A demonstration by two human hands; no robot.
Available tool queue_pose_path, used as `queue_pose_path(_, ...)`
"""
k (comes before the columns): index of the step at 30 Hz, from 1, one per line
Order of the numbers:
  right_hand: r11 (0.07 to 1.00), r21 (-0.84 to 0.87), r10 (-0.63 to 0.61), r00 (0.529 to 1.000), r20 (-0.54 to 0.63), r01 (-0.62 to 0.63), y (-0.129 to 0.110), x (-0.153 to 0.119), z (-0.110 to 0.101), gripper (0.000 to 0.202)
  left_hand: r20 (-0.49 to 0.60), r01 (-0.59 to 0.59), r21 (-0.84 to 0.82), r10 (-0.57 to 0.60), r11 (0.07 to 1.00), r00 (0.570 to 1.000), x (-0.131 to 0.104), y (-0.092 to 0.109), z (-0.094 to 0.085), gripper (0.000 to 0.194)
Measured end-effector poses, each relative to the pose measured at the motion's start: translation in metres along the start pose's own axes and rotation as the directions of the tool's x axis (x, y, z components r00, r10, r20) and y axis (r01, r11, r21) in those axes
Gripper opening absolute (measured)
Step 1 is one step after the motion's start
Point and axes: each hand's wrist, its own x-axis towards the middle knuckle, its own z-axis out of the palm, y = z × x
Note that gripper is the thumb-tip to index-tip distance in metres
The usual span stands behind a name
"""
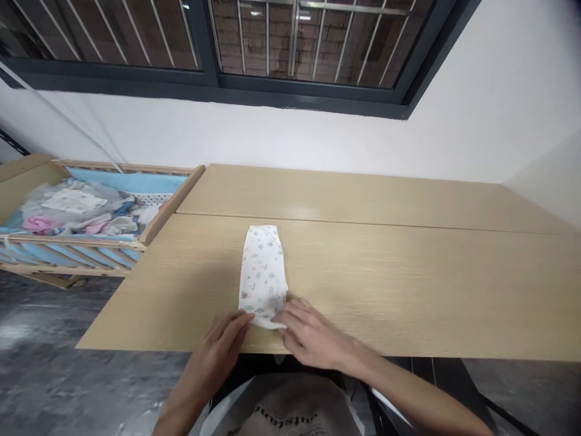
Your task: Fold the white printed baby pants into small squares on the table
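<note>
A white cloth (263,266) with small printed figures lies flat and lengthwise on the light wooden table (385,278). Its near end is turned up in a narrow fold close to the front edge. My left hand (222,342) pinches the left corner of that end between thumb and fingers. On the right corner, my right hand (308,332) is closed on the fold, its fingers curled over the cloth.
To the left of the table stands a wooden crib (149,233) with blue lining, holding a heap of clothes (77,206). A white wall (272,136) and a barred window are behind the table.
</note>
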Motion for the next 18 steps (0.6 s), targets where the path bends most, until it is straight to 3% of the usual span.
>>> queue_pose_path(4, 0.994, 0.103, 0.034, 0.991, -0.132, -0.021, 0.019, 0.036, -0.031, 0.029, -0.165, 0.063, -0.024, -0.066, 0.998, 0.984, 0.054, -0.016, 0.001, 0.02)
queue_pose_path(6, 0.989, 0.136, 0.085, 0.98, -0.18, -0.061, 0.036, 0.059, -0.042, 0.03, -0.197, 0.092, -0.029, -0.096, 0.995, 0.976, 0.087, -0.028, 0.001, 0.019)
queue_pose_path(9, 0.977, 0.167, 0.176, 0.945, -0.278, -0.132, 0.073, 0.098, -0.047, 0.029, -0.142, 0.215, 0.018, -0.211, 0.976, 0.967, 0.135, -0.052, 0.004, 0.021)
queue_pose_path(12, 0.94, 0.233, 0.317, 0.894, -0.317, -0.251, 0.12, 0.138, -0.039, 0.036, -0.012, 0.409, 0.095, -0.409, 0.908, 0.912, 0.172, -0.081, 0.018, 0.025)
queue_pose_path(14, 0.91, 0.25, 0.398, 0.868, -0.299, -0.331, 0.149, 0.16, -0.031, 0.032, 0.056, 0.477, 0.137, -0.487, 0.868, 0.871, 0.19, -0.101, 0.032, 0.026)
queue_pose_path(18, 0.876, 0.209, 0.479, 0.838, -0.262, -0.436, 0.188, 0.185, -0.014, 0.015, 0.112, 0.515, 0.212, -0.544, 0.831, 0.832, 0.21, -0.128, 0.062, 0.023)
